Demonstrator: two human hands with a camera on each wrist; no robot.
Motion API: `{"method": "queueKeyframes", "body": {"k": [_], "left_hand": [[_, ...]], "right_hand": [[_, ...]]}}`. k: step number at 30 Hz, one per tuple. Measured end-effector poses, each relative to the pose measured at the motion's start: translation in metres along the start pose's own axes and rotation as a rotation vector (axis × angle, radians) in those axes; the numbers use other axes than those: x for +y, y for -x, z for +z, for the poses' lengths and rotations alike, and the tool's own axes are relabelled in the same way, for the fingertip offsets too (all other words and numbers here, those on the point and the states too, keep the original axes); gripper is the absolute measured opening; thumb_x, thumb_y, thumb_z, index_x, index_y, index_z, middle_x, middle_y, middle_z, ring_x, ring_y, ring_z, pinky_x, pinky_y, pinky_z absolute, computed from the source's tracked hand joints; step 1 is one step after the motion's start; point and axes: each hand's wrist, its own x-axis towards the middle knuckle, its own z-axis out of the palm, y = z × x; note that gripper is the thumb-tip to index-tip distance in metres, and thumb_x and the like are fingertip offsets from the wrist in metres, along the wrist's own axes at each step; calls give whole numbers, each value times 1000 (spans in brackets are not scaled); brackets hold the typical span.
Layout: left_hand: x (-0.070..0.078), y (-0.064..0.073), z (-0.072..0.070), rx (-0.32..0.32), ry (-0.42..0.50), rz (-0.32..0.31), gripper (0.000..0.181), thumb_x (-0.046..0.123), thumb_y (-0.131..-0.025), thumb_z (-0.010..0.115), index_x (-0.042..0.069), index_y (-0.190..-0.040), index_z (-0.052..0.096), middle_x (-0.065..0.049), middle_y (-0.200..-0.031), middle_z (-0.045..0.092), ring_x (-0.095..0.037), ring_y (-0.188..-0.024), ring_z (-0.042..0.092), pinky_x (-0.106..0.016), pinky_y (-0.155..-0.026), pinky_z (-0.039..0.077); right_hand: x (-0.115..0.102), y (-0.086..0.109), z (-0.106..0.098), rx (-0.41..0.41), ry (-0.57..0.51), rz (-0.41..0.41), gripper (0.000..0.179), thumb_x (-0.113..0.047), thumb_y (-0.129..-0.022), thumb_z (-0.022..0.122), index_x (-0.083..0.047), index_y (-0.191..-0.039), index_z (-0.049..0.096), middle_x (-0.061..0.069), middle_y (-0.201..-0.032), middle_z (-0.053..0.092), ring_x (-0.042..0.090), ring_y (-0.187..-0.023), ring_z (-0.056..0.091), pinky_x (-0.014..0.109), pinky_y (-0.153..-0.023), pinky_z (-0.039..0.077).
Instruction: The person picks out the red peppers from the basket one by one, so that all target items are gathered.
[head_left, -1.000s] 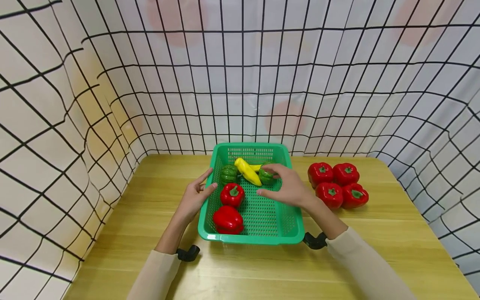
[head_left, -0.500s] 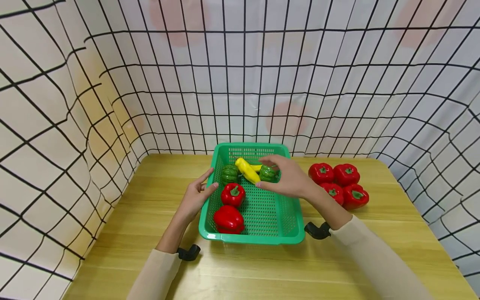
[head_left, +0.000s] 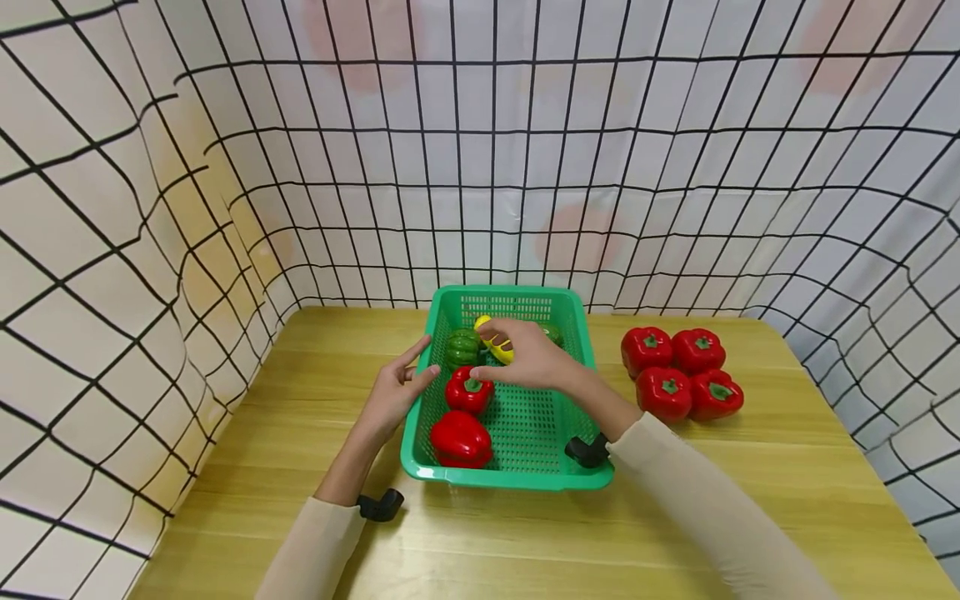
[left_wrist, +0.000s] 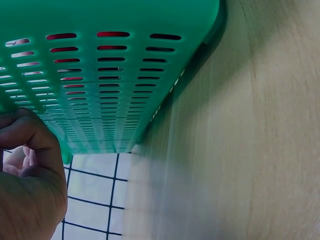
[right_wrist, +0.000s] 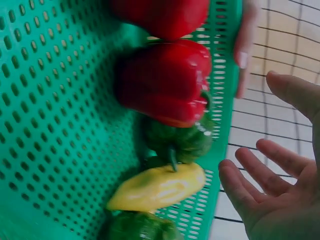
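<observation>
The green plastic basket (head_left: 509, 481) stands on the table, holding two red bell peppers (head_left: 469, 391), ribbed green vegetables (head_left: 462, 347) and a long yellow vegetable (right_wrist: 157, 187). At its left rim my left hand (head_left: 392, 395) grips the edge, thumb across the rim and the other fingers along the outside. My right hand (head_left: 527, 357) hovers over the basket with fingers spread and slightly bent, holding nothing. From the head camera it partly covers the yellow vegetable and the green one at the right. The right wrist view shows that hand (right_wrist: 280, 185) apart from the vegetables.
Several red bell peppers (head_left: 681, 372) sit in a cluster on the wooden table (head_left: 772, 483), right of the basket. A black grid over pale cloth (head_left: 517, 200) encloses the back and sides. Black wrist mounts (head_left: 381, 505) show at both cuffs.
My right hand has moved left, from above the right green vegetable to over the yellow vegetable and the upper red pepper. The left hand stays at the basket rim.
</observation>
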Motion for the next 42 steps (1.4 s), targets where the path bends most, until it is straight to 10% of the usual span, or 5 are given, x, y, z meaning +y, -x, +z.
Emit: {"method": "queueKeyframes", "body": {"k": [27,34,42], "left_hand": [[-6,-2,2,16,-16,7,60,34,-104,63,33,-159,39,-6,-69,53,-14,-56,54,-23,-54,47],[-3,0,1,23,34,2,58,38,-102,65,39,-156,44,-26,-106,74,-31,-81,77,-37,-68,64],[-4,0,2,15,32,2,58,36,-104,63,38,-157,42,-35,-107,70,-39,-83,75,-36,-68,63]], "right_hand": [[25,-8,31,-253,-47,55,83,-38,-82,88,-10,-151,51,9,-150,56,30,-126,60,37,-95,59],[25,-9,33,-228,-51,84,83,-38,-81,89,-13,-151,53,7,-149,57,30,-126,61,37,-97,58],[27,-6,28,-218,-105,128,78,-37,-77,92,-15,-144,60,7,-146,60,35,-123,65,38,-92,60]]}}
